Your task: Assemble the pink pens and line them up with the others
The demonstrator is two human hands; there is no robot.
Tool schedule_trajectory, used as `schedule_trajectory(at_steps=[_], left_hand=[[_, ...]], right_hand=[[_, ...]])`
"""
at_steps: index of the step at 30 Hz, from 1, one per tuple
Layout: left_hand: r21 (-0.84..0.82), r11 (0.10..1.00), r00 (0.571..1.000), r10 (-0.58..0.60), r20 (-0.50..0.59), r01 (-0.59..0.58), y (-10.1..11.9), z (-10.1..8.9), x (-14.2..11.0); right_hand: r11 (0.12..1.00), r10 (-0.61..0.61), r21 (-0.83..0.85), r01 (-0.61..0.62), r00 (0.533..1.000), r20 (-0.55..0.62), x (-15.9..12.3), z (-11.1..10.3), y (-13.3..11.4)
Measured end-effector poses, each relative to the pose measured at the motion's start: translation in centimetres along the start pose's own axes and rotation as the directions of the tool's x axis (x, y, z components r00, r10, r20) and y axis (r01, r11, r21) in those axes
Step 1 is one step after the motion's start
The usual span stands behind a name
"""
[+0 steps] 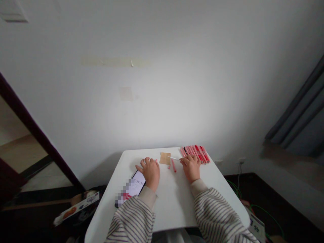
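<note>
My left hand [151, 171] is over the left part of the white table [168, 206]. Its outer fingers are spread, while thumb and index finger close at a small pink pen part [156, 161], mostly hidden. My right hand [191, 167] pinches a thin whitish stick like a pen refill [174, 158], which points left over a tan square of paper [165, 158]. Between the hands lie a pink pen barrel [173, 165] and a shorter pink piece [169, 166]. Just beyond my right hand, several pink and red pens [202, 153] lie side by side.
A phone [136, 185] showing digits lies at the table's left, partly beneath my left forearm. Behind the table rises a white wall [177, 84]. A grey curtain [301, 111] hangs at right. Green cables [236, 189] and boxes are on the floor.
</note>
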State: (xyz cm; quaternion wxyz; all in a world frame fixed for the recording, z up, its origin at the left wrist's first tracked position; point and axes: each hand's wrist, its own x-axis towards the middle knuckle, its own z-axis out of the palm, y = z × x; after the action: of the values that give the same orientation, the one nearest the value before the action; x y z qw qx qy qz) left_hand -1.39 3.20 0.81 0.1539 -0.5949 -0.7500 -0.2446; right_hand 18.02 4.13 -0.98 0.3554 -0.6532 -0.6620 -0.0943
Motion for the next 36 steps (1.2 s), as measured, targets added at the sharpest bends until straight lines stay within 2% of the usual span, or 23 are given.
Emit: schedule_trajectory(at_steps=[4,16,23,27,36], left_hand=[[0.015,1.000,0.999,-0.014,0.029,0.014,0.04,0.03,0.02],[-0.023,1.000,1.000,0.011,-0.010,-0.011,0.10,-0.24,-0.04],[-0.229,0.968,0.991,0.117,0.066,-0.099,0.38,0.15,0.29],[-0.327,0.937,0.985,0.153,0.073,-0.122,0.63,0.10,0.20],[-0.329,0.935,0.986,0.158,0.051,-0.133,0.57,0.28,0.21]], right_hand=[[1.000,0.004,0.030,-0.004,1.000,0.007,0.03,-0.21,-0.18],[0.998,0.006,0.063,-0.007,1.000,0.021,-0.03,-0.26,-0.27],[0.999,-0.013,0.040,0.012,1.000,0.027,-0.05,-0.07,-0.27],[0.998,-0.036,0.046,0.034,0.999,0.037,-0.03,-0.04,-0.34],[0.998,-0.049,0.042,0.047,0.998,0.050,-0.06,-0.24,-0.49]])
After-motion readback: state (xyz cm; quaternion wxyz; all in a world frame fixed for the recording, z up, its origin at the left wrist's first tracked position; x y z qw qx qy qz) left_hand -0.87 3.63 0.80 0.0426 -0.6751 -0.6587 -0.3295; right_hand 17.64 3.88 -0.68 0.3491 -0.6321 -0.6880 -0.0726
